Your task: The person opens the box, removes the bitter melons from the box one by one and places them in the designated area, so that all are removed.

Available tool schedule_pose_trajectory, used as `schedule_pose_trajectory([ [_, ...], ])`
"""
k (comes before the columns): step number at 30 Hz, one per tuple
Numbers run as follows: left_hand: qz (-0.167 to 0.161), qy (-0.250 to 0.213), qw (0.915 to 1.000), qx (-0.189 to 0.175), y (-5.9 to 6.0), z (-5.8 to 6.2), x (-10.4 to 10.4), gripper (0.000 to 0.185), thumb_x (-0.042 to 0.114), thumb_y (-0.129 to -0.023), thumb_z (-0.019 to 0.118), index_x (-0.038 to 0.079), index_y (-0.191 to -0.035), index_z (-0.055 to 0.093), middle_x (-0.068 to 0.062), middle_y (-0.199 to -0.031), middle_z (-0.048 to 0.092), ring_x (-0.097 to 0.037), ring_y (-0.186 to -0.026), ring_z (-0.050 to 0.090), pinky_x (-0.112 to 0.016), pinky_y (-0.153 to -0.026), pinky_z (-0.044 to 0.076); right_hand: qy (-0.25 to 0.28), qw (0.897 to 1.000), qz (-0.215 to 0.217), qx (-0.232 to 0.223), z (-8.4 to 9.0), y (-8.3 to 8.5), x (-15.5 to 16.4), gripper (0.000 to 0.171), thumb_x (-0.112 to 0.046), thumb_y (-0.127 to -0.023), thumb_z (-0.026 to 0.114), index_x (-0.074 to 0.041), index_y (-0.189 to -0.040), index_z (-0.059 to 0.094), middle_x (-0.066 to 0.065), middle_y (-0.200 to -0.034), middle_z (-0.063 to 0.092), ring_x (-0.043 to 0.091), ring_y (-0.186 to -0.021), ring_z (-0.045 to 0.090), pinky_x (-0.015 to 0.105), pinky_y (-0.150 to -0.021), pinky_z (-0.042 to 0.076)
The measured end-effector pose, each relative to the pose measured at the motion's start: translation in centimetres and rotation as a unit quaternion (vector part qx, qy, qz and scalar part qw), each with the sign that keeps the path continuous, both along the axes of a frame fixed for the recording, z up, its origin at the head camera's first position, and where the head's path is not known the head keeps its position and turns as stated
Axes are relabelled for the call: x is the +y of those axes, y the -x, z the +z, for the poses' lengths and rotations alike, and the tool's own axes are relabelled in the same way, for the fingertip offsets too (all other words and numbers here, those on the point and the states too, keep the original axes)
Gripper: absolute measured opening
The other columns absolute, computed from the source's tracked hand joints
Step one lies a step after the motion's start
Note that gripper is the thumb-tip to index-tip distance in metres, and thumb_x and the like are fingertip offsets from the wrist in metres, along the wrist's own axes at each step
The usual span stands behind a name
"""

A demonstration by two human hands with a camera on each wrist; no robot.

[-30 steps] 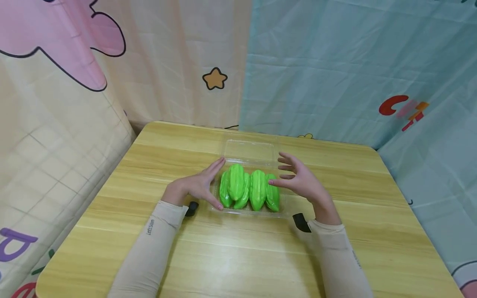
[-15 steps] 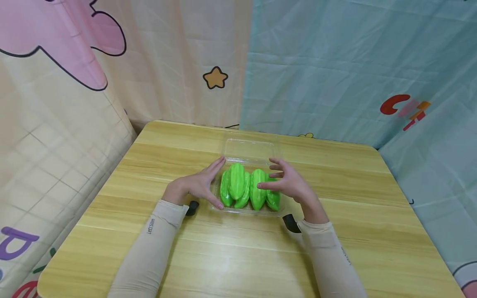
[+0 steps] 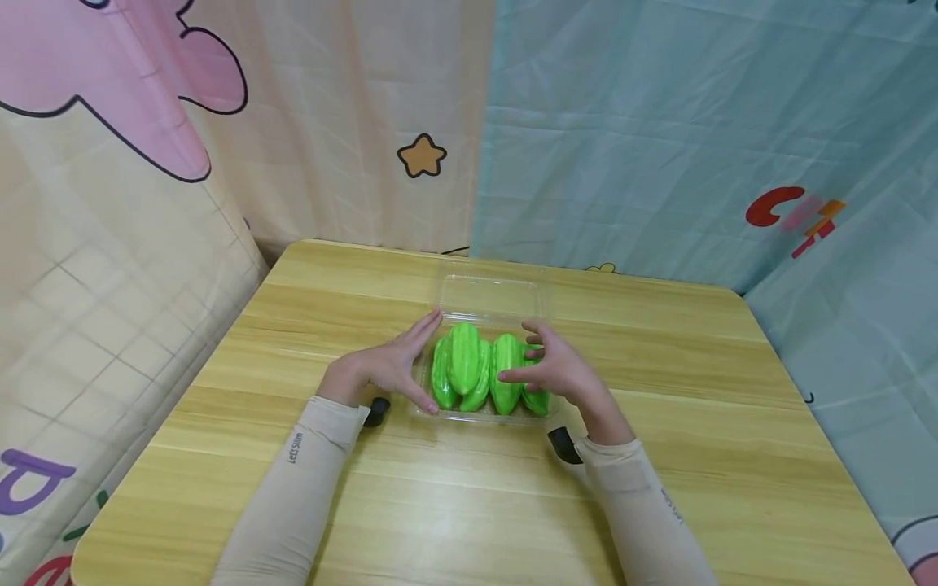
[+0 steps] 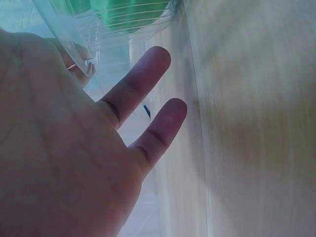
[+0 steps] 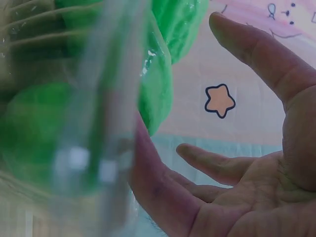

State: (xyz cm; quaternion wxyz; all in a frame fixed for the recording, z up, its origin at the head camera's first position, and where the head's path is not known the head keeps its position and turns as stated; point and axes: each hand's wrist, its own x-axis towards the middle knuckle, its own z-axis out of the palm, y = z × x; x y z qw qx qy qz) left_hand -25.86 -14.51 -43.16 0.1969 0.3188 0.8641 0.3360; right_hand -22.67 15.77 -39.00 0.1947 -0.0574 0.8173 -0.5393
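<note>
desk (image 3: 308, 505): wood, bears all | clear tray (image 3: 489, 295): mid-desk toward far edge, lid open behind | green fruits (image 3: 465, 356): packed side by side in tray | my left grip (image 3: 388, 366): flat, fingers straight against tray's left wall | my right grip (image 3: 558, 370): loosely spread over rightmost fruits, holding nothing | risk: light tray may skid or tip if one side pushes harder.
</note>
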Motion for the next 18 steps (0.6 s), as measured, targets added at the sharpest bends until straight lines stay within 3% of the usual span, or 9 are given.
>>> schedule_pose_trajectory([
  [7, 0.002, -0.008, 1.0, 0.0, 0.0, -0.1, 0.0, 0.152, 0.047, -0.062, 0.096, 0.014, -0.16, -0.017, -0.009, -0.166, -0.02, -0.032, -0.151, -0.011, -0.057, -0.119, 0.006, -0.032, 0.999, -0.013, 0.014, -0.5, 0.1, -0.8, 0.106, -0.014, -0.078, 0.089, -0.006, -0.159, 0.021, 0.032, -0.146, 0.041, 0.045, -0.13, 0.046, 0.041, -0.074, 0.06],
  [12, 0.0, -0.011, 0.9999, 0.003, 0.1, -0.3, 0.0, 0.152, 0.046, -0.062, 0.096, 0.011, -0.16, -0.015, -0.01, -0.166, -0.019, -0.033, -0.151, -0.01, -0.058, -0.118, 0.006, -0.088, 0.995, -0.014, 0.047, -0.7, 0.0, -1.4, 0.108, -0.021, -0.077, 0.09, 0.0, -0.159, 0.021, 0.032, -0.143, 0.045, 0.044, -0.126, 0.051, 0.039, -0.074, 0.06],
  [18, -0.001, -0.008, 1.0, 0.005, 0.1, -0.3, 0.0, 0.153, 0.048, -0.061, 0.096, 0.01, -0.16, -0.015, -0.01, -0.166, -0.019, -0.032, -0.151, -0.011, -0.057, -0.118, 0.005, -0.19, 0.975, -0.011, 0.113, -1.0, -0.2, -2.3, 0.104, -0.032, -0.077, 0.09, 0.003, -0.155, 0.031, 0.028, -0.137, 0.053, 0.04, -0.122, 0.054, 0.049, -0.095, 0.052],
])
